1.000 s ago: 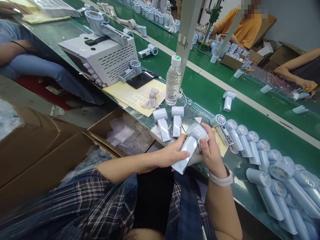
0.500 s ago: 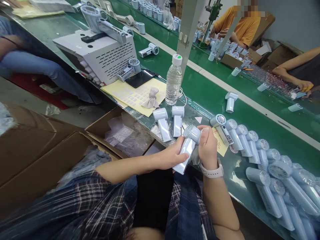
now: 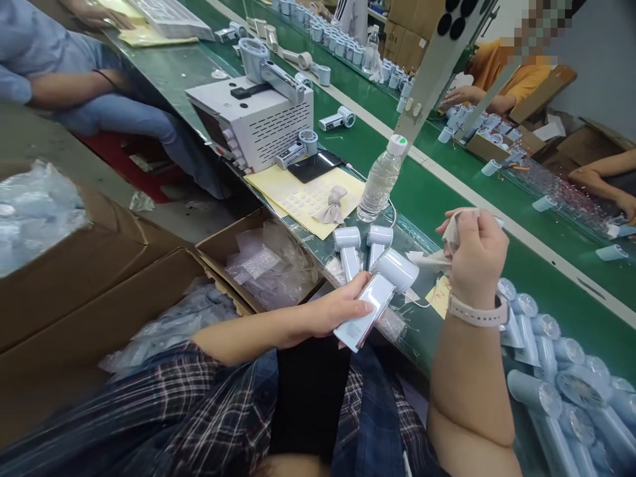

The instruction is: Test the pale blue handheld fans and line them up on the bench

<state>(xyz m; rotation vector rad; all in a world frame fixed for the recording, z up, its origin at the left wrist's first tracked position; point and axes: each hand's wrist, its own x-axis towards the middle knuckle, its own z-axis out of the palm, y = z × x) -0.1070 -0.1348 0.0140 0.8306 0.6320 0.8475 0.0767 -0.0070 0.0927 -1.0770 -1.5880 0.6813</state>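
Where your left hand [image 3: 338, 310] closes: glossy pale-blue, cylinder-headed plastic fan [image 3: 378, 291].
Right hand [image 3: 477, 255]: gripping whitish limp strip [image 3: 434, 262], perhaps cloth.
Fan: could drop if your one-handed hold loosens.

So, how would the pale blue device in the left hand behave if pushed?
The pale blue device looks stiff, showing no bend in the left hand. Glossy highlights suggest its surface could be slippery. Its round head might roll, though the flat handle would probably stop it.
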